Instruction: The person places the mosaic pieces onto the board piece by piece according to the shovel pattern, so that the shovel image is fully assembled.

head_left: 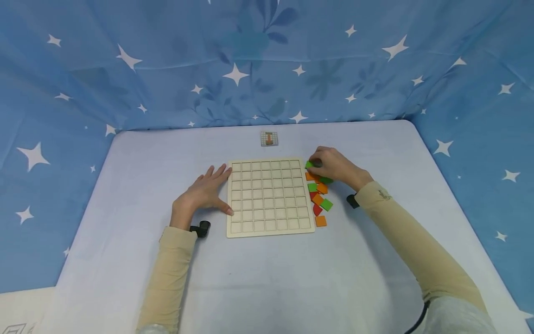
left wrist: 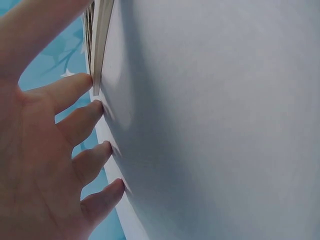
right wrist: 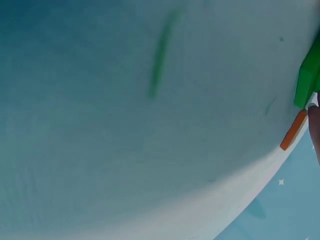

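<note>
- Broadly, blue cloth printed with white stars and darker leaves (head_left: 250,93) hangs behind and beside the table.
- The white-covered tabletop (head_left: 258,283) spreads below it.
- A pale wooden board ruled into square cells (head_left: 268,195) lies flat near the table's middle.
- The left hand (head_left: 204,191) is spread wide, thumb and index finger touching the board's left edge; it grips nothing.
- The right hand (head_left: 333,166) bends its fingers down over the far end of the tiles; whether it pinches one, I cannot tell.
- A loose heap of flat green, orange and red tiles (head_left: 321,188) lies along the board's right side, some overlapping.
- A small grey gridded card with an orange-brown I-shaped figure (head_left: 269,138) lies beyond the board's far edge.
</note>
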The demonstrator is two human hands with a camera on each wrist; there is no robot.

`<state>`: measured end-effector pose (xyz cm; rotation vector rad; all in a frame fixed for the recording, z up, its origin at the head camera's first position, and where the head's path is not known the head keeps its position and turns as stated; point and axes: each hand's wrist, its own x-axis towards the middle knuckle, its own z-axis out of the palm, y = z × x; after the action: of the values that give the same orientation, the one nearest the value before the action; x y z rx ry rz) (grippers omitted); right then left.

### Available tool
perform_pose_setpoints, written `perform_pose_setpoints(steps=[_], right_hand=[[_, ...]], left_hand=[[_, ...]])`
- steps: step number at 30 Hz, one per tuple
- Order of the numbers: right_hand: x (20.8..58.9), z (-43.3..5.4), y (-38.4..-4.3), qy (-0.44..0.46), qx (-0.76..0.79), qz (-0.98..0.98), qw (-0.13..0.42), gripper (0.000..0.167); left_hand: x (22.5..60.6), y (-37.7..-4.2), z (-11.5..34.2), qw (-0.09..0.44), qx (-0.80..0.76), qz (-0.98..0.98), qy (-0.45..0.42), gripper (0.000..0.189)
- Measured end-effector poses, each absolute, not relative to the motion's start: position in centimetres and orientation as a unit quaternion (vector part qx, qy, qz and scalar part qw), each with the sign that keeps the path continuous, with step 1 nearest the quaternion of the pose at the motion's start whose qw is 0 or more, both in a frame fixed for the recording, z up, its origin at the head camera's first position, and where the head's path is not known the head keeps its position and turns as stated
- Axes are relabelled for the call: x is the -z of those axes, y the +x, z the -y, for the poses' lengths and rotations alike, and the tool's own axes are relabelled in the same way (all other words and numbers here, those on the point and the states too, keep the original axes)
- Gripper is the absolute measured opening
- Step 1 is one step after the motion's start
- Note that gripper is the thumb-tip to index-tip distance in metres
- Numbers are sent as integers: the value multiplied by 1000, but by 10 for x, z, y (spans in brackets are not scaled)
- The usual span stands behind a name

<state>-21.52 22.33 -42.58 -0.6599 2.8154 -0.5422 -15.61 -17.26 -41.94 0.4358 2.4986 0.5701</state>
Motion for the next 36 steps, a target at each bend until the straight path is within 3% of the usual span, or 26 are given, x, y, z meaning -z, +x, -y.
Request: perform_pose_setpoints(steps=[19, 36], right_hand=[[420, -218, -218, -266, 239, -932, 65, 28], [412, -182, -225, -304, 240, -917, 91, 28]], left_hand=[[419, -157, 171, 269, -211, -926, 159, 130], [417, -155, 170, 264, -212, -928, 158, 130]])
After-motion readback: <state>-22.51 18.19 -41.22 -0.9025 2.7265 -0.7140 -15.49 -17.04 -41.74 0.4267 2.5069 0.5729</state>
